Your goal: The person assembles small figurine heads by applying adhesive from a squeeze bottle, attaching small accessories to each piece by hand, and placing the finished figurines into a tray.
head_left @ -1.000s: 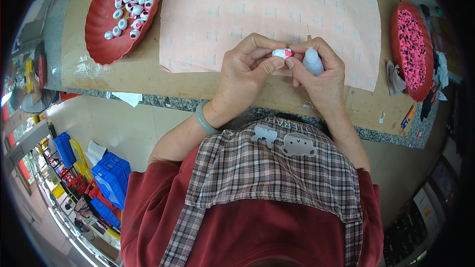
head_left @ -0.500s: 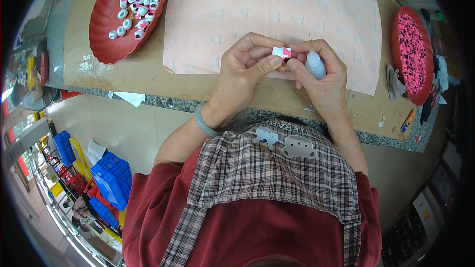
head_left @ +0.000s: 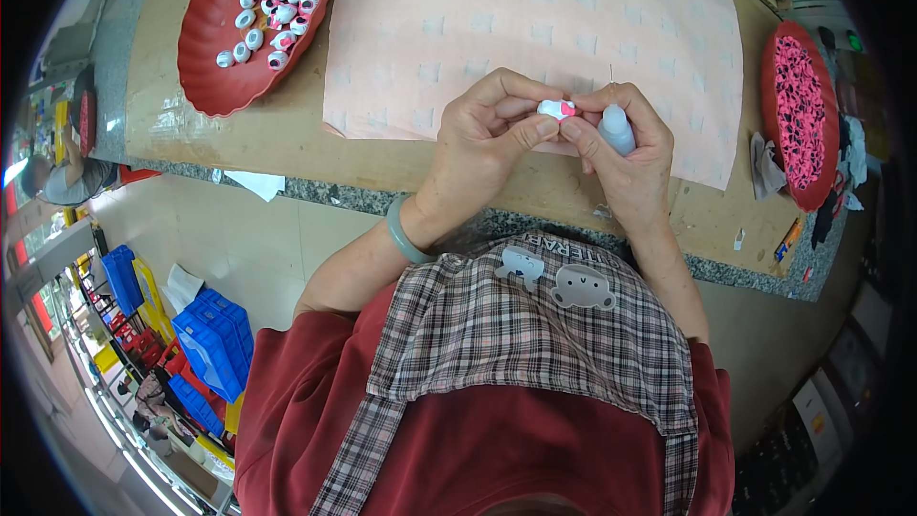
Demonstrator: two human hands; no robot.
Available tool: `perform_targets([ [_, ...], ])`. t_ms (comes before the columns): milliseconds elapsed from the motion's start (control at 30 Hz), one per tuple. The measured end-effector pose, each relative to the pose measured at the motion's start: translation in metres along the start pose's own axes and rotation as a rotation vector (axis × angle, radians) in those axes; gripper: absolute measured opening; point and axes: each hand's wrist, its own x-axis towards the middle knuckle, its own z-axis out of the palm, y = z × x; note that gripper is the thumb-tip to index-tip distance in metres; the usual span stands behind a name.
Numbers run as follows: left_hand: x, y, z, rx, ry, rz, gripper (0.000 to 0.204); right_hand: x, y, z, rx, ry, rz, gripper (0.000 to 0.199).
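Note:
Over the near edge of the pink sheet (head_left: 535,29), my left hand (head_left: 487,129) pinches a small white figurine piece with a pink bow (head_left: 554,110) between thumb and forefinger. My right hand (head_left: 626,139) has its thumb and fingertips against the bow side of the piece. That same hand also keeps a small pale squeeze bottle with a thin needle tip (head_left: 619,130) tucked in its palm, the needle pointing away from me. Both hands nearly meet around the piece, so part of it is hidden.
To the left, a red scalloped plate (head_left: 215,67) bears several white pieces with pink parts. At the right lies a red dish (head_left: 810,199) heaped with pink and black bits. A crumpled grey cloth (head_left: 765,167) and an orange tube (head_left: 788,239) are beside it. Blue crates (head_left: 215,344) stand on the floor.
The white piece has been turned in my fingers, so its black part no longer shows. The squeeze bottle stays in my right hand. The whole view has shifted slightly.

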Motion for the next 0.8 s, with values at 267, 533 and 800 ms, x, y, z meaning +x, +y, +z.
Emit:
perform_targets([
  [267, 0.0004, 0.0004, 0.0003, 0.005, 0.01, 0.006, 0.018, 0.0015, 0.0, 0.0018, -0.02, 0.013, -0.012, 0.014],
  [533, -0.0011, 0.006, 0.0033, -0.051, 0.003, 0.006, 0.021, 0.0028, -0.0034, -0.0002, 0.078, -0.015, 0.058, 0.013],
  [800, -0.0015, 0.0055, 0.0052, -0.017, -0.003, 0.026, 0.023, 0.0012, 0.005, 0.0006, -0.099, 0.006, -0.166, 0.012],
])
